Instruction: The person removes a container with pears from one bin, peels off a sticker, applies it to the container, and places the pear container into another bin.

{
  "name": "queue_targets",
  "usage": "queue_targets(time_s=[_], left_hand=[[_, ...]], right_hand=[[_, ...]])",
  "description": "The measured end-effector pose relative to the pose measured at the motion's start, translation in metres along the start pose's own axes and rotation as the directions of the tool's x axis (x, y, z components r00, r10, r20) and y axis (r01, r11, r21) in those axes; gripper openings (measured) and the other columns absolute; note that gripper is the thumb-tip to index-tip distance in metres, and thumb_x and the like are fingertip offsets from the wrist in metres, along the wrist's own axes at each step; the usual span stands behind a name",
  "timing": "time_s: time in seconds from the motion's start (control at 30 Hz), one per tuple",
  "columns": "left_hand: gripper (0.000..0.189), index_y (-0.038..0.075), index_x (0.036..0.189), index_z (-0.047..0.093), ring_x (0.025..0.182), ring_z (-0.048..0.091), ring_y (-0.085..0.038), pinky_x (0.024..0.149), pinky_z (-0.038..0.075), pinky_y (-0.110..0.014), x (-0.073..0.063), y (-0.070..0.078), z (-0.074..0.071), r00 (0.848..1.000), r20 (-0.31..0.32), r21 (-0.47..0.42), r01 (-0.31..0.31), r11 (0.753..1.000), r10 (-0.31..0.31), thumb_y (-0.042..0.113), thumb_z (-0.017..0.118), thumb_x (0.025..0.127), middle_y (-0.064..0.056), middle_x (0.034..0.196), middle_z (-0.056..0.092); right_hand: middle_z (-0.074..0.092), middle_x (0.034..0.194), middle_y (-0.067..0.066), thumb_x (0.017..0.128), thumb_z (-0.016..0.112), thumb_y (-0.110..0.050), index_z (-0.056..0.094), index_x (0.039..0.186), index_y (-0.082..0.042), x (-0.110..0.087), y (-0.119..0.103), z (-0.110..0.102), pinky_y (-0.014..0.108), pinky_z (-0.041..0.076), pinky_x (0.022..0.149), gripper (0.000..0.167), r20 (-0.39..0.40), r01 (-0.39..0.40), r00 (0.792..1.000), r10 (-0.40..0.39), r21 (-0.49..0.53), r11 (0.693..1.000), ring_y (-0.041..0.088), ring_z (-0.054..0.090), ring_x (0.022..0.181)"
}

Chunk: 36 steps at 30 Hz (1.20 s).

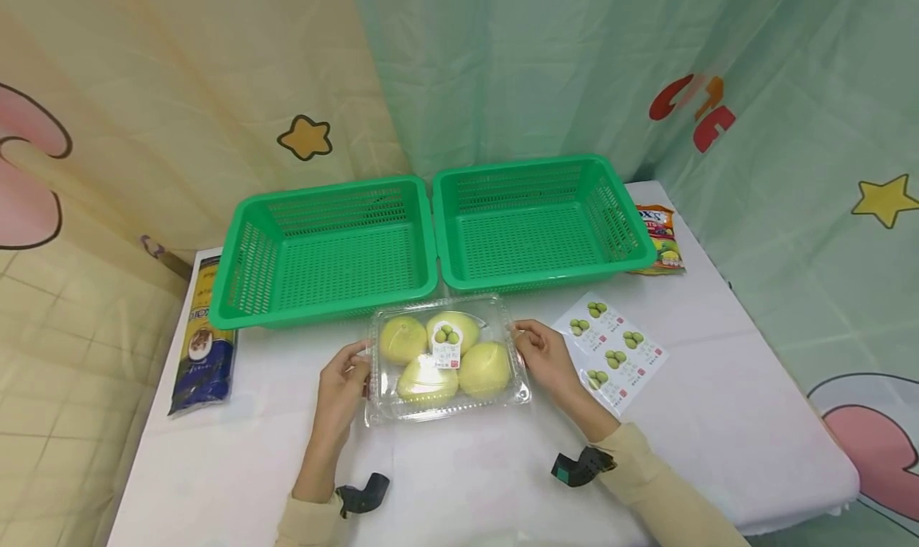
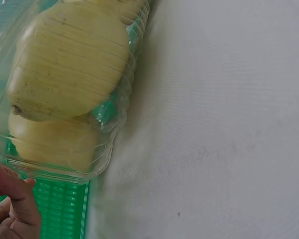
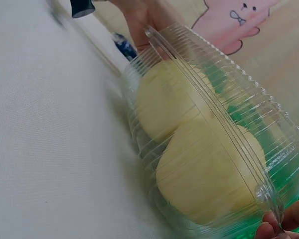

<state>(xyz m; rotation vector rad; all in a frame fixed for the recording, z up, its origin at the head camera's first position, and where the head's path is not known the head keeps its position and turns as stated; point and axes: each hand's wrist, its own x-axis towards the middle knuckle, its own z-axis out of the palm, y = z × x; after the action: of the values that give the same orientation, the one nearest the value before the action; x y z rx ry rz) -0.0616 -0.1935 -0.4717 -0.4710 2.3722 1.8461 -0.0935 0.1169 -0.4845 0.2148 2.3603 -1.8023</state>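
A clear plastic clamshell box (image 1: 459, 411) with several pale yellow-green, mango-like fruits (image 1: 487, 369) lies between my hands, its lid down. On the lid sits a white label (image 1: 446, 357) printed with small green fruits. My left hand (image 1: 337, 395) holds the box's left end, thumb on the edge; in the left wrist view the left hand (image 2: 17, 206) is partly cut off. At the other end my right hand (image 1: 549, 360) pinches the rim between thumb and fingers, also visible in the right wrist view, where the right hand (image 3: 284, 226) grips the box corner.
Two green plastic baskets (image 1: 326, 306) (image 1: 549, 276) stand side by side behind the box. A sheet of matching labels (image 1: 609, 341) lies to the right. A blue and yellow packet (image 1: 204, 371) is at the far left, an orange snack bag (image 1: 664, 252) beside the right basket.
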Motion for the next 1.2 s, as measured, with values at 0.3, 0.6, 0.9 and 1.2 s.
queue_targets(time_s=[0.3, 0.6, 0.9, 1.2], left_hand=[[0.038, 0.003, 0.139, 0.055, 0.071, 0.059, -0.004, 0.06, 0.052, -0.02, -0.005, 0.005, -0.002, 1.0, 0.006, 0.014, -0.007, 1.0, 0.007, 0.008, 0.048, 0.102, -0.001, 0.094, 0.056], [0.037, 0.005, 0.137, 0.056, 0.071, 0.062, -0.006, 0.061, 0.054, -0.022, -0.01, 0.006, -0.004, 1.0, 0.017, 0.021, -0.027, 0.999, 0.027, 0.007, 0.047, 0.101, -0.003, 0.094, 0.057], [0.037, 0.003, 0.137, 0.055, 0.072, 0.063, -0.006, 0.061, 0.056, -0.022, -0.014, 0.012, -0.005, 0.998, 0.043, -0.007, -0.04, 0.999, 0.04, 0.006, 0.048, 0.101, 0.001, 0.091, 0.059], [0.038, 0.004, 0.136, 0.055, 0.075, 0.062, -0.008, 0.061, 0.057, -0.025, -0.017, 0.019, -0.004, 0.997, 0.053, -0.03, -0.06, 0.998, 0.061, 0.004, 0.047, 0.099, 0.003, 0.089, 0.06]], right_hand=[[0.051, 0.061, -0.005, 0.1, 0.054, -0.014, 0.066, 0.126, -0.002, -0.006, -0.001, -0.004, 0.018, 0.038, 0.049, 0.031, -0.002, 0.018, 1.0, -0.018, 0.015, 1.0, 0.003, 0.043, 0.051], [0.064, 0.071, -0.001, 0.102, 0.056, -0.018, 0.064, 0.129, -0.001, -0.012, -0.007, -0.009, 0.021, 0.045, 0.048, 0.033, 0.03, 0.043, 0.999, -0.044, 0.024, 0.999, 0.006, 0.05, 0.051], [0.059, 0.063, -0.003, 0.102, 0.055, -0.017, 0.065, 0.128, -0.001, -0.017, -0.012, -0.015, 0.021, 0.041, 0.044, 0.032, 0.016, 0.082, 0.996, -0.083, 0.029, 0.996, 0.007, 0.047, 0.045], [0.066, 0.071, -0.003, 0.103, 0.052, -0.018, 0.064, 0.128, -0.001, -0.02, -0.015, -0.02, 0.021, 0.041, 0.039, 0.032, -0.001, 0.109, 0.994, -0.109, 0.061, 0.992, 0.005, 0.046, 0.042]])
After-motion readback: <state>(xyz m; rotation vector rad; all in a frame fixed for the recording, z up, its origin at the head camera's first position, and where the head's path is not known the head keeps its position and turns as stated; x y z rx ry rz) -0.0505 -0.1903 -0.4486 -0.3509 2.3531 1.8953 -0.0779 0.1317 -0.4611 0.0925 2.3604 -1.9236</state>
